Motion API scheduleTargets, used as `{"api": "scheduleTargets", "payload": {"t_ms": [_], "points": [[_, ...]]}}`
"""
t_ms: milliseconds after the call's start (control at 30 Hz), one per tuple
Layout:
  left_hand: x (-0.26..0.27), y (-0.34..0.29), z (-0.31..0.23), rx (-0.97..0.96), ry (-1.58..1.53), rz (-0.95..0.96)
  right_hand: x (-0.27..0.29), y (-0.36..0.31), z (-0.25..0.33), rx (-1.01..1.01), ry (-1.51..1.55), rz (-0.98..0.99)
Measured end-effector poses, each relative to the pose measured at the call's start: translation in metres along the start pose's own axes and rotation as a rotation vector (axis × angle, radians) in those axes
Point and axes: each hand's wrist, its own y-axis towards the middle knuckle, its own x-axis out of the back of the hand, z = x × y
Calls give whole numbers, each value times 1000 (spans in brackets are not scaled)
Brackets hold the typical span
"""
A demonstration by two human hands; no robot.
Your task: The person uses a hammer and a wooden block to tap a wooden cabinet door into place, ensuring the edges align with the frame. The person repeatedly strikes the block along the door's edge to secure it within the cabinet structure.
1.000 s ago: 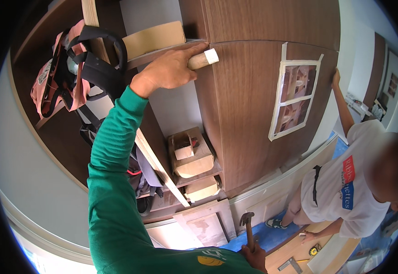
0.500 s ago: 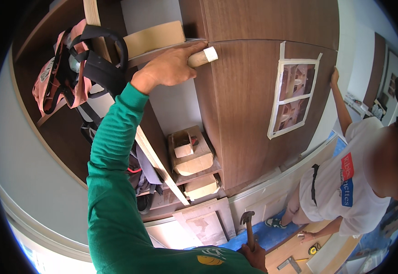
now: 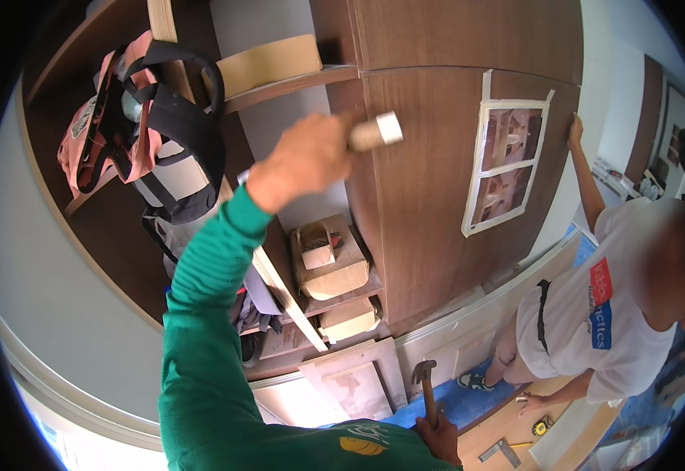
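So my left hand [image 3: 303, 163] is up in front of the open shelves, fingers curled closed around a stubby wooden stick [image 3: 364, 136] with a white end. The hand's a bit blurry. That white end pokes out to the right, in front of the brown cabinet door [image 3: 421, 196]; can't tell if it's touching. My right hand [image 3: 439, 441] is way down by my belly, wrapped around the handle of a hammer [image 3: 427, 385], head pointing up.

Left of my raised hand there's a pink and black backpack [image 3: 75, 153] on the shelving. A cardboard box [image 3: 333, 281] sits lower down with a small open box [image 3: 316, 250] on top. Two photos [image 3: 507, 169] are taped to the door. Over on my right, a person in a white shirt [image 3: 562, 322] has one hand up at the door's far edge, and a tape measure [image 3: 542, 426] and a metal square [image 3: 501, 453] lie below them.
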Motion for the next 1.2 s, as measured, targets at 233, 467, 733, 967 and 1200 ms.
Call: {"api": "scheduleTargets", "payload": {"t_ms": [233, 467, 733, 967, 1200], "points": [[-80, -91, -30, -67, -393, 246, -4, 6, -2, 19, -16, 11], [-119, -102, -15, 23, -575, 239, -10, 13, -7, 32, -42, 8], [-132, -42, -41, -128, -1927, -297, -26, 24, 16, -23, -71, 21], [-117, 48, -117, -267, -2227, -523, -25, 37, 14, 2, -156, 61], [-119, 100, -106, -224, -2088, -731, 12, 49, 10, -119, -20, -11]]}}
